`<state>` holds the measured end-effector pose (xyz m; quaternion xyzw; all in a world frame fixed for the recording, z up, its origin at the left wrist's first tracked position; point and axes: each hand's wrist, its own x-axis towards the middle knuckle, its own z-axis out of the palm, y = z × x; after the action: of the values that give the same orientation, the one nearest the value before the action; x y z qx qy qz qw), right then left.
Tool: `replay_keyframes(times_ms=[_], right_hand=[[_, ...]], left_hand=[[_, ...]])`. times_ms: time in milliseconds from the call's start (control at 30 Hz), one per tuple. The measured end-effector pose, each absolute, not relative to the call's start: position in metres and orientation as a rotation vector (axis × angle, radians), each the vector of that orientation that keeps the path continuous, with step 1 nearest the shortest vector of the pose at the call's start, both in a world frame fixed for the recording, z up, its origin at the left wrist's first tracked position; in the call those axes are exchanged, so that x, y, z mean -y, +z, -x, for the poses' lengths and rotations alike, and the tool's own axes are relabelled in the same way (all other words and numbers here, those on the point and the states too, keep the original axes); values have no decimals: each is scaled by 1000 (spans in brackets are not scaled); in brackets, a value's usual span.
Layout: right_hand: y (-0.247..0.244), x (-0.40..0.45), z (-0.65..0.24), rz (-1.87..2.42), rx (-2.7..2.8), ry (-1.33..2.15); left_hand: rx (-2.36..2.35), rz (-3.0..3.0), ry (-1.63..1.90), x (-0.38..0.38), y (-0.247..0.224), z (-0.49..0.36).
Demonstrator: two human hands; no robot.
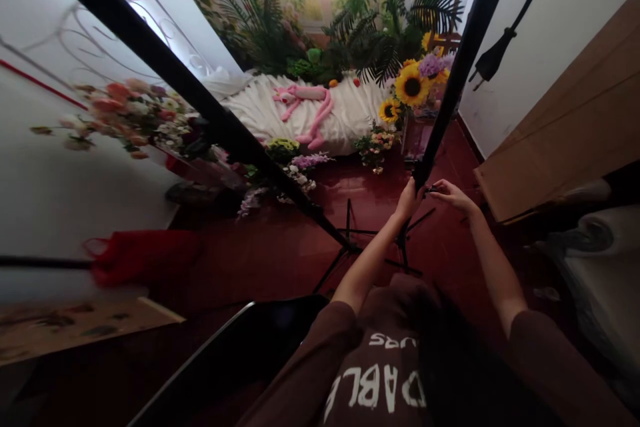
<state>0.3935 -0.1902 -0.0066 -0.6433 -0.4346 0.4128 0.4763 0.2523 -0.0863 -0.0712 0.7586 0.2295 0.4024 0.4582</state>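
A black stand pole rises at a slant on the right, with its legs spread on the floor below. My left hand is wrapped round this pole near its lower joint. Just right of it, my right hand pinches a small black knob at the pole's side, its fingers closed. A second black stand pole crosses the view on the left, apart from both hands. The black plug of a cable hangs right of the near pole.
Flowers and sunflowers flank a white cloth bearing a pink plush toy. Palm leaves stand behind. A brown board leans at right, a red bag lies left, and a dark panel sits beside me.
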Motion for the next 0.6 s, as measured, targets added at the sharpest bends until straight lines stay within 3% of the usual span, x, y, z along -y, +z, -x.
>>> replay_keyframes(times_ms=[200,400,600], right_hand=[[-25,183,-374,1605,1142,455],[-27,189,-329,1527,1042,237],[-20,166,-293,1747,898,-107]], left_hand=[[-588,-1863,1001,86,-73,-253],[-539,-1796,1017,87,-77,-254],[-492,-1676,981,87,-84,-256]])
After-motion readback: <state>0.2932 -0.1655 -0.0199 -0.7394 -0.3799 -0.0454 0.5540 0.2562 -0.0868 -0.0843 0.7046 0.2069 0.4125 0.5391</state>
